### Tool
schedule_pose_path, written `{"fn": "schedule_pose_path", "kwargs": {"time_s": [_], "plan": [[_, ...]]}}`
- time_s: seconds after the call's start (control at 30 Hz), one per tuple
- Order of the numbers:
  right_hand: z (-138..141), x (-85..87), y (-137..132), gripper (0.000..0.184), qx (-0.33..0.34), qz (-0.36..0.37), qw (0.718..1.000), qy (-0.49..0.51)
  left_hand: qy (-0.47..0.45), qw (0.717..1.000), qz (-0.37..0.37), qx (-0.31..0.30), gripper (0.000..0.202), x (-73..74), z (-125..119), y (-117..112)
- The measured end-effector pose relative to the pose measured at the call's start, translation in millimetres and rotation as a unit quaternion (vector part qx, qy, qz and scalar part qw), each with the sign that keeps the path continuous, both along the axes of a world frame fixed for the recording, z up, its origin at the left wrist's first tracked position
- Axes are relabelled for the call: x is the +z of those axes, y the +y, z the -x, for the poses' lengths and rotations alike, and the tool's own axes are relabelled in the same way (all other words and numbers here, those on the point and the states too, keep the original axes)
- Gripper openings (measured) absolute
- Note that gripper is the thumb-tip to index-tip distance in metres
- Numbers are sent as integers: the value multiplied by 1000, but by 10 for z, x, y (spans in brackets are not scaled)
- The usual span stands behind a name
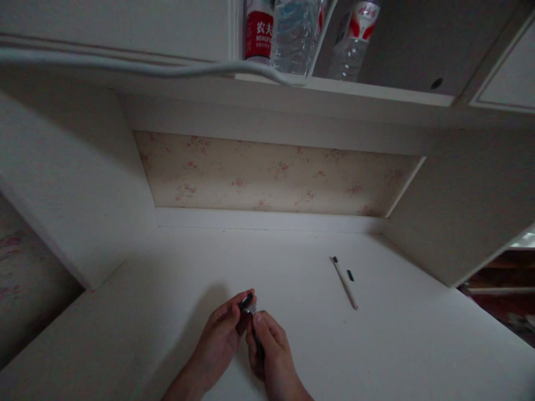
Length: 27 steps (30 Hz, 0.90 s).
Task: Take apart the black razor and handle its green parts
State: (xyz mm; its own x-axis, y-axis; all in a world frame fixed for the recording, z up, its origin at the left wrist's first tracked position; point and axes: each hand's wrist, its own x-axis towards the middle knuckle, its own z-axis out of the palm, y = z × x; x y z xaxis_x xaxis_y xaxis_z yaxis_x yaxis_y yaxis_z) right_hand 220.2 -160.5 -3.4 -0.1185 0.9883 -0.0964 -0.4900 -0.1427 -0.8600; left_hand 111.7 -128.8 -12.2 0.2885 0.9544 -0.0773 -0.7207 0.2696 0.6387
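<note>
Both hands are meeting low over the white counter (292,262), near its front edge, and between them they are holding a slim dark object (246,302). It is looking like a thin black stick. Its upper end is poking out above the fingertips and a small pale or shiny patch is showing just below that end. The rest is running down behind the fingers, so its full length and shape are hard to tell in the dim light.

The left hand (221,337) is pinching the upper end, its grip closed with thumb and fingertips pressing on the black tip. The right hand (271,353) is curling around the lower part, its grip closed too, with the thumb lying along the object.

Further back and to the right, well apart from the hands, a thin white pen (345,283) is lying slantwise on the counter, with a small black piece (350,275) just beside its far end. Behind the counter a flowered panel (271,175) is facing the camera. Above it, clear plastic bottles (295,33) are standing on a shelf (376,89), and a pale cable (125,65) is running along the shelf's front.
</note>
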Motion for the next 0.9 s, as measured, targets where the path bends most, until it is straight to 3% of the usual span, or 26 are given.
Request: {"fn": "schedule_pose_path", "kwargs": {"time_s": [0.37, 0.7, 0.9], "plan": [[8, -61, 34, 43, -8, -53, 999, 6, 27, 1000, 7, -6, 33, 12, -8, -18], [-14, 5, -26, 47, 8, -17, 999, -35, -3, 1000, 19, -9, 31, -5, -3, -4], [-1, -8, -1, 45, -11, -47, 999, -10, -12, 1000, 8, -25, 27, -17, -6, -35]]}}
